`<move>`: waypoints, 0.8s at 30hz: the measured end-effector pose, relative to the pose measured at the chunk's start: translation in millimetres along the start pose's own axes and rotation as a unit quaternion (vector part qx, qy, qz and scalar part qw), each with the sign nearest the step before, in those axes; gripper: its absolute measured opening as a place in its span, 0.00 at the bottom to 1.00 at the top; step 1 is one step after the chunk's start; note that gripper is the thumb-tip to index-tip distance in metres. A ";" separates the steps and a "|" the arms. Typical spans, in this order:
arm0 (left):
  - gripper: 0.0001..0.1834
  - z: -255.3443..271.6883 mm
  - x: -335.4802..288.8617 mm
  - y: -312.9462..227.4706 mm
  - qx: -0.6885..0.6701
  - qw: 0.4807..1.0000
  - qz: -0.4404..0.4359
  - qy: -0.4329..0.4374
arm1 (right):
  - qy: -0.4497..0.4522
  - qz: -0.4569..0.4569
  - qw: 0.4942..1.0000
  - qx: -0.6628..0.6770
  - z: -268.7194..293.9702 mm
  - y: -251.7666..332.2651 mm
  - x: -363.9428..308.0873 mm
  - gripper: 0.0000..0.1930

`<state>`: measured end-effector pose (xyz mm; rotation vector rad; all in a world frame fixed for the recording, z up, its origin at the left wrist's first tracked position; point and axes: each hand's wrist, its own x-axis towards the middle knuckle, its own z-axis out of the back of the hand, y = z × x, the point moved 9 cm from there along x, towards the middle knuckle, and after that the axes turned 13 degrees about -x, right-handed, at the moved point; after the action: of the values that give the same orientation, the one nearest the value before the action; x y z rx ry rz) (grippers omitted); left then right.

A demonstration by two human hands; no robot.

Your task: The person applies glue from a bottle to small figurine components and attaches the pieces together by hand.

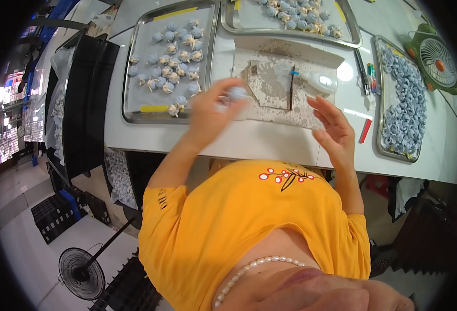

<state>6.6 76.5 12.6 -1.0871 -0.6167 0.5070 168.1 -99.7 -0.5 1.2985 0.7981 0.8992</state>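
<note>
My left hand (211,111) is raised beside the right edge of the left metal tray (153,97), its fingers closed around a small pale-blue rounded piece (236,93); motion blurs both. Several small blue balls with cream-coloured bits (169,62) lie scattered in that tray. Over the right front part of a stained cardboard sheet (272,115) hovers my right hand (336,132), empty, with its fingers apart. A thin dark stick with a blue band (291,93) rests on the cardboard, touching or near the nozzle of a white squeeze bottle (321,81) that lies on its side.
Another tray (238,19) with similar pieces sits at the back. To the right stands a tray (400,155) heaped with blue cup-shaped pieces, beside a green fan (437,58). A red strip (364,130) and a black-handled tool (362,72) lie near it. Black crates (91,103) flank the table's left.
</note>
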 end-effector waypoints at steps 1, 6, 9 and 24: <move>0.16 33.9 0.0 18.8 0.047 0.996 0.022 -0.074 | -0.007 0.004 1.000 -0.005 8.6 -5.8 0.7 0.27; 0.11 145.2 -16.7 37.2 0.388 0.901 0.034 -0.193 | -0.119 -0.003 0.988 -0.097 42.8 -22.8 4.2 0.18; 0.09 121.9 16.8 3.6 0.376 0.909 -0.095 -0.151 | -0.196 0.025 0.962 -0.187 63.0 -19.2 0.8 0.13; 0.18 -104.2 226.0 53.1 0.268 0.949 -0.095 0.139 | -0.230 0.107 0.888 -0.384 73.5 -3.1 19.5 0.23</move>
<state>237.8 176.7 -23.3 -0.5586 -0.3009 0.3157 242.4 -115.1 4.7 0.8283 -0.1012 0.8960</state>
